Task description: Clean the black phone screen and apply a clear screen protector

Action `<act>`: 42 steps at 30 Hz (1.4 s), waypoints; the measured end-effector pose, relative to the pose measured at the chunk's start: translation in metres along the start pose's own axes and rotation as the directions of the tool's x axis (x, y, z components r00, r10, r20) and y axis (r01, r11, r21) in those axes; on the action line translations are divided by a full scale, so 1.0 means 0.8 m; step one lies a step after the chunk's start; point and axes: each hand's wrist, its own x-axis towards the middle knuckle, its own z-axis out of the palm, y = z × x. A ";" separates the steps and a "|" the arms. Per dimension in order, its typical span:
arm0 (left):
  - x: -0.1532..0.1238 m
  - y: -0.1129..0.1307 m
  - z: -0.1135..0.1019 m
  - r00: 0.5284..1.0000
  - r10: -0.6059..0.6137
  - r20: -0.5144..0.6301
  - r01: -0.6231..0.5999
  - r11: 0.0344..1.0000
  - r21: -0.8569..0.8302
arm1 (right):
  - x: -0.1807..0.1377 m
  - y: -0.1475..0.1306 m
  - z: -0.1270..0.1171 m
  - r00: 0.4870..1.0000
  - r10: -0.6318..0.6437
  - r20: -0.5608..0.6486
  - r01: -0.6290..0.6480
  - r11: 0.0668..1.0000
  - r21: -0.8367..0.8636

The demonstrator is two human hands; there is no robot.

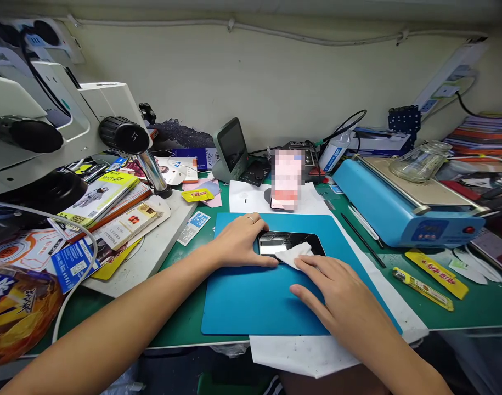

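Note:
A dark phone (286, 239) lies screen up on a blue mat (246, 307), with light reflecting off its glass. My left hand (243, 241) grips the phone's left end, fingers at the far edge and thumb along the near edge. Under the fingertips of my right hand (335, 285), a white wipe (294, 253) is pressed onto the phone's right half. The right thumb stands apart from the fingers, over the mat. Both the wipe and the right hand hide part of the screen.
Behind the mat stands a second phone (287, 181) with a blurred screen. A blue heating machine (394, 208) carrying a glass jar (421, 160) is at right. A yellow cutter (422, 289) lies nearby. At left are a microscope (123, 134) and stacked boxes (102, 200).

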 end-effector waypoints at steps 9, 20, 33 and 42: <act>-0.001 -0.003 0.005 0.999 0.034 -0.034 -0.034 0.999 -0.012 | 0.050 -0.003 0.016 0.995 0.074 0.069 -0.075 0.997 0.017; 0.001 -0.004 0.007 1.000 0.006 -0.010 -0.006 1.000 -0.005 | 0.010 -0.012 0.006 0.998 0.057 0.038 -0.056 0.998 -0.014; -0.003 0.002 0.002 1.000 0.001 -0.004 -0.001 0.999 -0.035 | 0.044 -0.007 0.001 0.992 0.063 0.110 -0.069 0.996 0.051; -0.001 0.004 0.004 1.000 0.001 -0.019 -0.002 0.999 -0.032 | 0.061 -0.007 0.001 0.987 0.094 0.134 -0.099 0.995 0.031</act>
